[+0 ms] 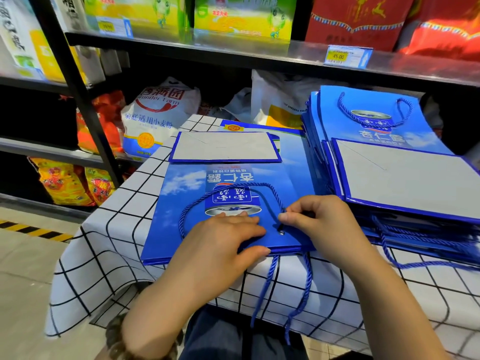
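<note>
The flat blue bag (226, 178) lies on the table (124, 209). The left hand (220, 242) presses it down, flat and loose. The right hand (322, 224) pinches the blue rope (197, 201) in its grip by the little hole (281, 232). A hard tug could pull the rope out. Its end hides under that hand.

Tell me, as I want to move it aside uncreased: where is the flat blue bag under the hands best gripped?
Take the flat blue bag by its near edge, from the person's side, thumb on top, fingers beneath. It lies flat on the checked cloth, so only an edge offers a grip, and this one seems stiffest, holding the eyelet.
</note>
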`<state>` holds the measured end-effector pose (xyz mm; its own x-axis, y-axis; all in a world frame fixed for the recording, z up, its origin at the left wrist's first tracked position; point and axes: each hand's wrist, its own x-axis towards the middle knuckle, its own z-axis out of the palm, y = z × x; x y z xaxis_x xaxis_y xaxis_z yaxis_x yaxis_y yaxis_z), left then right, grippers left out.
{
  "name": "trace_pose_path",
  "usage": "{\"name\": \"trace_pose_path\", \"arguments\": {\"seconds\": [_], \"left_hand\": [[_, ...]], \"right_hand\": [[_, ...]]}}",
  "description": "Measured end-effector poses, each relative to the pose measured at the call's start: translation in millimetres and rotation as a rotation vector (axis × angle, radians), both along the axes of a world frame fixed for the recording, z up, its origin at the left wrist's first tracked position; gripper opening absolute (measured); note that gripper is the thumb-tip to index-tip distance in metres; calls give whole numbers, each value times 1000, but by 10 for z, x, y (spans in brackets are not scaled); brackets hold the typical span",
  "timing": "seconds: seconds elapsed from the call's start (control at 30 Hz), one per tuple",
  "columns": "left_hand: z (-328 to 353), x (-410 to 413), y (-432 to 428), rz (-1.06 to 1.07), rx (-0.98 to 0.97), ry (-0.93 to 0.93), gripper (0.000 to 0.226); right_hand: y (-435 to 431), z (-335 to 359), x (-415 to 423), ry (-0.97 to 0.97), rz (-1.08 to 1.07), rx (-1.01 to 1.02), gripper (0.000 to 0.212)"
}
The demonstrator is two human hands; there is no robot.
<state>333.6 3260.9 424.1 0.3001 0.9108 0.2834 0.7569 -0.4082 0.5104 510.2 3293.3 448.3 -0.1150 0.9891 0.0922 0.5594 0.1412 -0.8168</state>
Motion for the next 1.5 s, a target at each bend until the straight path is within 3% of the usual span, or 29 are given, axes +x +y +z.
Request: {"name": "trace_pose_path", "arguments": {"seconds": [0.23,0.57,0.7,0.8,1.07,1.2,1.4,1.5], "left_hand": [[-14,1,-8,-18,28,-20,52],[13,1,-18,-29,31,-21,53],[36,7,-23,-12,22,-19,52],[23,6,-19,-30,46,-24,63],[27,5,-1,-47,86,-1,52],[3,0,9,-44,189,42,42],[53,33,54,12,401,139,33],[91,2,64,44,485,100,33]], "right_hand": [[-13,42,31,-59,18,-19,17],[16,85,58,-184,61,0,19],[22,55,52,-148,39,14,20],[21,58,54,-143,52,-9,20],[11,29,40,-92,55,-22,23],[9,42,51,-160,64,-15,21],[0,126,32,-430,142,137,20],[-13,185,60,-413,238,110,29]]}}
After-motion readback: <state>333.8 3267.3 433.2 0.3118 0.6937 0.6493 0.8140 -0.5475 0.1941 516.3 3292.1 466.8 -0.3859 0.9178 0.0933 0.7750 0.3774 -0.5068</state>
